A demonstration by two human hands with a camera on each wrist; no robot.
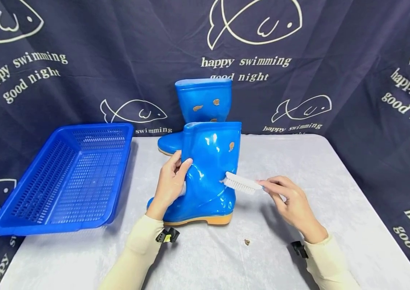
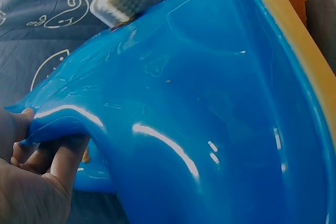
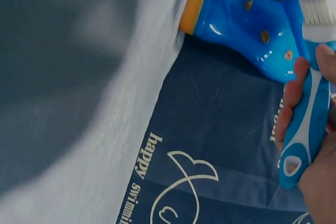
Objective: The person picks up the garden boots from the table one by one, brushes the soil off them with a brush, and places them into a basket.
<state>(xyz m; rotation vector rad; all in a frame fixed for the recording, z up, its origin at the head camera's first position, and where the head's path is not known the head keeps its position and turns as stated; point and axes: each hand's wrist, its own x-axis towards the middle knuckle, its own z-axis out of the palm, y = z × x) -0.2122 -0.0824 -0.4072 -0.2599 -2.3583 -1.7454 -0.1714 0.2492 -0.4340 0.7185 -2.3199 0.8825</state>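
Observation:
A blue rubber boot (image 1: 208, 181) with a tan sole stands upright on the table, toe to the left. My left hand (image 1: 168, 183) grips the front of its shaft; in the left wrist view, the fingers (image 2: 68, 161) and thumb pinch a fold of the rubber. From the right, my right hand (image 1: 291, 201) holds a scrub brush (image 1: 242, 184) by its blue and white handle (image 3: 307, 119). The brush tip meets the back of the boot near the ankle, at a brown smear (image 2: 121, 26). Higher on the shaft sits a brown mud spot (image 1: 231, 146).
Behind stands a second blue boot (image 1: 202, 94) with several brown spots, partly hidden by the first. A blue perforated basket (image 1: 119, 193) is at the left of the table (image 1: 284, 161). One brown crumb (image 1: 247, 242) lies near the front. Dark printed curtains (image 1: 147, 72) surround the table.

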